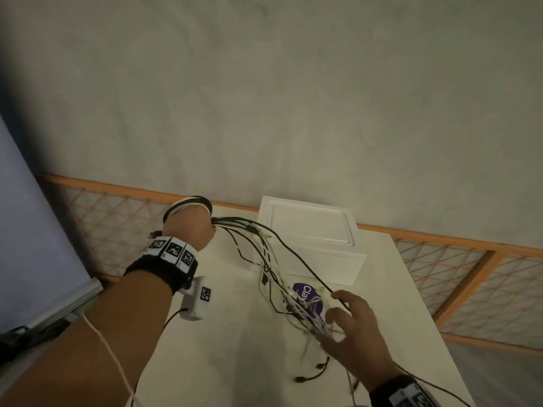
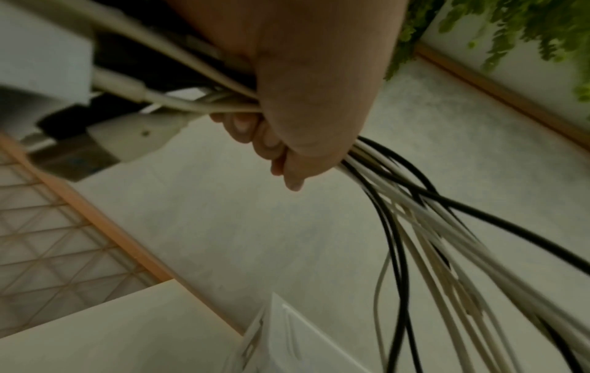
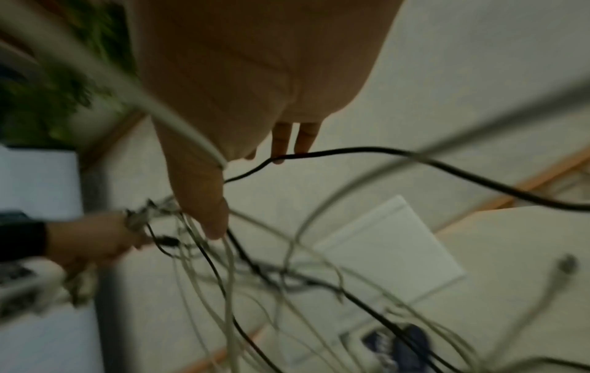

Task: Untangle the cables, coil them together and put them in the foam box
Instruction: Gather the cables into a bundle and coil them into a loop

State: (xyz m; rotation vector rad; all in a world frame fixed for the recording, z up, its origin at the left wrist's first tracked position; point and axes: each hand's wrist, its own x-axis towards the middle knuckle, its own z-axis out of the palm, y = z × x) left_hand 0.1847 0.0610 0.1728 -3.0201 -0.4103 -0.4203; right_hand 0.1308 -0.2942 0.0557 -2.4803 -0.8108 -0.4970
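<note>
My left hand (image 1: 189,229) is raised over the table's back left and grips a bundle of black and white cables (image 1: 258,245) in a fist, with coiled loops (image 1: 191,202) lying over it. In the left wrist view the fist (image 2: 306,121) clamps the strands, which fan out below it (image 2: 431,227). The strands run down to my right hand (image 1: 342,308), whose spread, straight fingers rest among the tangled cables; one black cable (image 3: 415,161) crosses its fingertips (image 3: 284,143). The white foam box (image 1: 311,239) stands behind the cables with its lid on.
A clear tub with a purple label (image 1: 307,295) lies under the cables in front of the box. Loose plug ends (image 1: 311,374) trail on the white table (image 1: 223,348). An orange lattice screen (image 1: 111,212) borders the table's far side.
</note>
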